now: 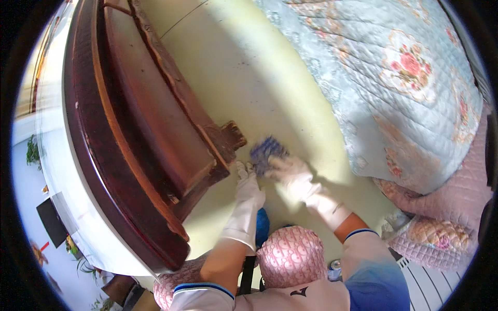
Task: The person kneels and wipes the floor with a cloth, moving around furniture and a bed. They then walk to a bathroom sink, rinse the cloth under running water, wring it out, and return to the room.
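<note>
My right hand (288, 171), in a white glove, presses a blue-purple cloth (268, 153) onto the pale yellow floor (256, 101). The cloth and the right fingers are slightly blurred. My left hand (249, 180), also gloved in white, lies on the floor just left of the cloth, its fingers stretched forward with no object in them. Close by those fingertips is the carved wooden foot (231, 136) of a dark reddish-brown table (136, 112). Both gloves reach up over the wrists.
A light blue quilted floral bedspread (373, 85) hangs along the right, above a pink quilted cover (459, 171). Pink patterned fabric covers my knee (291, 250). Beside the left forearm shows a blue round object (262, 225). A can (334, 268) stands at lower right.
</note>
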Demonstrator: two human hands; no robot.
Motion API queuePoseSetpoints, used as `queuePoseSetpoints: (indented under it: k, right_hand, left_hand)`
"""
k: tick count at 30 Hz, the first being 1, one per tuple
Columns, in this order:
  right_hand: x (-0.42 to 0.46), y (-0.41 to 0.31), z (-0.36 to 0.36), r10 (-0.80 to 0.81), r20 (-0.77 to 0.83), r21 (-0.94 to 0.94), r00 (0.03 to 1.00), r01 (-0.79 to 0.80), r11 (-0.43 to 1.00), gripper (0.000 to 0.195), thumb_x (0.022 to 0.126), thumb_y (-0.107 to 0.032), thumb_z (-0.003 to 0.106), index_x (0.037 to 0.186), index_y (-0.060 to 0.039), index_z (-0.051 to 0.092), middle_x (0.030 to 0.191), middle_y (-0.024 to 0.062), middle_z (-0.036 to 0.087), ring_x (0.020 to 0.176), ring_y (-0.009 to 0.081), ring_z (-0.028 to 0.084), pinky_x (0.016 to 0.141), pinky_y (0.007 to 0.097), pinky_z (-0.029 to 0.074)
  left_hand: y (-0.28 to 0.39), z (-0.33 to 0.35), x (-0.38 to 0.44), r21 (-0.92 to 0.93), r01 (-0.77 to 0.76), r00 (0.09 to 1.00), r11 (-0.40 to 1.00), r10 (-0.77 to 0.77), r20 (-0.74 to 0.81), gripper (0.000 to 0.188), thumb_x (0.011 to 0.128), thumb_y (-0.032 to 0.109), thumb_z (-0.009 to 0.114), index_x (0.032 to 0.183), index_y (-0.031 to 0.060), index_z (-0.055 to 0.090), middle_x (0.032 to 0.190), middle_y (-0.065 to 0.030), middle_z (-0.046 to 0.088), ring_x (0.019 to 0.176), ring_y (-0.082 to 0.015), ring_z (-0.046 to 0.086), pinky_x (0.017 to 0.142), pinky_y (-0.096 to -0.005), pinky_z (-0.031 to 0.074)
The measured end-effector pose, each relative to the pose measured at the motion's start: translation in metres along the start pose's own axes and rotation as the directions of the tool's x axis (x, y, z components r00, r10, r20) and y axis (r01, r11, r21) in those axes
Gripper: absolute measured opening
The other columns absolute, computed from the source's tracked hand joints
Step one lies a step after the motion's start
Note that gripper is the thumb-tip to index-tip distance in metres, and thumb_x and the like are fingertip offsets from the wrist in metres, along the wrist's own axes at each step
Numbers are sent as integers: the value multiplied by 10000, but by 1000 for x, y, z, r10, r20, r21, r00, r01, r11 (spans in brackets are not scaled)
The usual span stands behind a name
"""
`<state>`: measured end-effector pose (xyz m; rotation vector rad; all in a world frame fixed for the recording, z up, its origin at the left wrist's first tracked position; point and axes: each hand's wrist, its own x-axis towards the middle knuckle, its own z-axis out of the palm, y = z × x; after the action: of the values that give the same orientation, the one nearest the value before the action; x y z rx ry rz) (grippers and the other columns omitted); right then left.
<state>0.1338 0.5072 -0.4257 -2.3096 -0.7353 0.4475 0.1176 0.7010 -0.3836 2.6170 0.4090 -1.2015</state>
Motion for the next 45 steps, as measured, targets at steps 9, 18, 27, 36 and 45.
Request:
queuePoseSetpoints:
  k: [9, 18, 27, 36, 45]
  right_hand:
    - [-101, 52, -62, 876, -227, 409, 426, -774, 483, 468, 917, -194, 629, 1371, -80, 634, 1298, 180, 688, 1153, 334, 681, 982, 441, 546]
    - [-17, -42, 30, 293, -148, 435, 945, -204, 877, 378, 966, -169, 625, 1326, -67, 670, 1341, 193, 668, 1234, 381, 641, 1047, 439, 520]
    - [-280, 73, 17, 831, -486, 596, 270, -593, 541, 549, 968, -72, 682, 1500, -83, 544, 1366, 145, 650, 1168, 281, 663, 945, 368, 558]
    - [-132, -36, 104, 503, -457, 706, 734, -44, 706, 499, 900, -74, 566, 1386, -11, 661, 1391, 172, 680, 1347, 283, 610, 1177, 387, 448]
    - [-202, -59, 11, 722, -490, 619, 489, -388, 683, 698, 754, 205, 640, 1396, -69, 640, 1358, 143, 668, 1265, 297, 632, 1059, 364, 530]
  left_hand:
    - [7, 0, 1, 45, -68, 997, 997, 67, 34, 933, 922, 164, 698, 1687, 91, 169, 1758, -210, -12, 1566, -388, 292, 1259, -388, 343]
    - [-69, 27, 41, -565, -272, 940, 779, 90, -328, 568, 998, 45, 625, 1549, 34, 489, 1539, -177, 545, 1391, -258, 547, 1162, -337, 422]
    - [-39, -4, -1, -229, -55, 998, 972, 46, -47, 769, 914, 231, 772, 1580, 44, 436, 1652, -232, 372, 1521, -357, 388, 1226, -390, 367]
    - [-57, 32, -11, -129, -162, 986, 978, 166, 24, 987, 846, 161, 815, 1670, 113, 275, 1736, -291, 47, 1612, -381, 160, 1277, -344, 270]
    - [-116, 43, -7, -426, -458, 888, 780, 423, -179, 681, 944, 6, 679, 1582, 54, 445, 1728, -235, 203, 1577, -351, 296, 1214, -411, 393]
